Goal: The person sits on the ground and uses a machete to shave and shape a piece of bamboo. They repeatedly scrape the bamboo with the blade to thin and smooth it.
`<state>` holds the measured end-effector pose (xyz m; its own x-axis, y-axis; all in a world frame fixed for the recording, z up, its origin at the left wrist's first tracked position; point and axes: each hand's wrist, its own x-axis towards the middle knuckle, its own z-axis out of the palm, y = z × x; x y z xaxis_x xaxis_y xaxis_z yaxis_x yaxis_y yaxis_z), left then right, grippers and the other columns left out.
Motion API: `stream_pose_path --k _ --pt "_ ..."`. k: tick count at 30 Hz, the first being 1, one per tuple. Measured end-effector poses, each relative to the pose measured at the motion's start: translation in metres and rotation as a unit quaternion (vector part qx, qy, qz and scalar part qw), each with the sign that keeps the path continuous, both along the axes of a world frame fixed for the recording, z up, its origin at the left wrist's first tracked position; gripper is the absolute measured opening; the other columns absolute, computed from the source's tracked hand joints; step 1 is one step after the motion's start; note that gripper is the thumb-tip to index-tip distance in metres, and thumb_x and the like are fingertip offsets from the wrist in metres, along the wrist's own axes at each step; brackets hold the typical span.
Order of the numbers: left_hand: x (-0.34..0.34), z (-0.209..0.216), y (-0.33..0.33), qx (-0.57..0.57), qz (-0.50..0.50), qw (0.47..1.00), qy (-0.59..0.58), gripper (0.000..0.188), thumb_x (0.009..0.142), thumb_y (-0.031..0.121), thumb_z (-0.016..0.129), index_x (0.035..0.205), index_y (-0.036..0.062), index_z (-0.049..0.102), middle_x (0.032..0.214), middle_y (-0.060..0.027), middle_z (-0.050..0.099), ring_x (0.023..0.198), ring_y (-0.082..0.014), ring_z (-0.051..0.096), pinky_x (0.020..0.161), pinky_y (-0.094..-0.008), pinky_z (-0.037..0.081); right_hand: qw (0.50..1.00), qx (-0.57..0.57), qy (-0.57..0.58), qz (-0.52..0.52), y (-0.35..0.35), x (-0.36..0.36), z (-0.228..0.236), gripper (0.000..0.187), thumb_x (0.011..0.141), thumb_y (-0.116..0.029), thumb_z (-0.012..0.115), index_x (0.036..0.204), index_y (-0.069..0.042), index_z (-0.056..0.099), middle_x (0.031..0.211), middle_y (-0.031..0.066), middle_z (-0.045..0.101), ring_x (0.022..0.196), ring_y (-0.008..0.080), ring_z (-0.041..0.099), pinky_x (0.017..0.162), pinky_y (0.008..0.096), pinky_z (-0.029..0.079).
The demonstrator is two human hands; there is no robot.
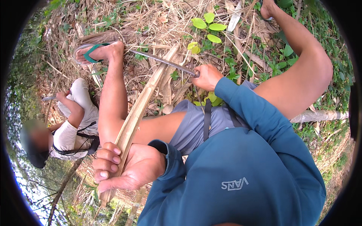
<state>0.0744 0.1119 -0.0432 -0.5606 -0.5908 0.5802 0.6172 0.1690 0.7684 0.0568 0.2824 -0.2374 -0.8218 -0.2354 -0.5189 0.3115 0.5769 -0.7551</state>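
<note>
A long, pale split strip of wood or bamboo (138,103) slants from the lower left up towards the ground ahead. My left hand (132,165) is closed round its near end, fingers over one side and thumb along the other. In my right hand (208,77) is the handle of a long, narrow-bladed knife (160,60). Its blade points left and crosses the strip near the far end; whether the edge bites into the wood I cannot tell. The strip passes over my bare thigh.
Dry leaves and straw (166,22) cover the ground, with green plants (209,27) growing through. To the left another person (73,128) sits, holding a blade. My sandalled foot (94,52) rests beyond the strip. A thin log (320,116) lies at right.
</note>
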Motion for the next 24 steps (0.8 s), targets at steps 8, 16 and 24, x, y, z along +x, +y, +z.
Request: stream_pose_path --k 8,16,24 --pt "0.001 -0.001 -0.011 0.021 0.008 1.0 -0.004 0.037 0.096 0.043 0.054 0.081 0.0104 0.045 0.07 0.0016 0.032 0.063 -0.0128 0.034 0.061 -0.0266 0.034 0.999 0.012 -0.002 -0.033 -0.006 0.01 -0.014 0.027 0.074 -0.026 0.058 0.08 -0.001 0.066 0.072 0.0255 0.063 0.075 0.0422 0.064 0.076 0.0494 0.051" --pt "-0.011 -0.005 -0.014 0.015 0.029 0.999 0.02 0.035 0.098 0.039 0.05 0.08 0.0103 0.042 0.069 0.0014 0.03 0.063 -0.0124 0.031 0.061 -0.0269 0.03 1.0 -0.013 -0.022 -0.015 -0.003 0.004 -0.018 0.032 0.074 -0.027 0.059 0.086 0.002 0.067 0.074 0.0263 0.063 0.077 0.0418 0.063 0.08 0.046 0.051" --pt "-0.018 -0.002 -0.025 0.023 0.02 0.999 0.015 0.036 0.099 0.039 0.049 0.08 0.0099 0.041 0.07 0.0018 0.027 0.062 -0.0118 0.028 0.059 -0.026 0.028 0.996 0.06 -0.056 -0.025 0.002 -0.009 -0.052 0.035 0.074 -0.028 0.058 0.089 0.003 0.068 0.086 0.0268 0.067 0.085 0.0415 0.065 0.086 0.0449 0.051"
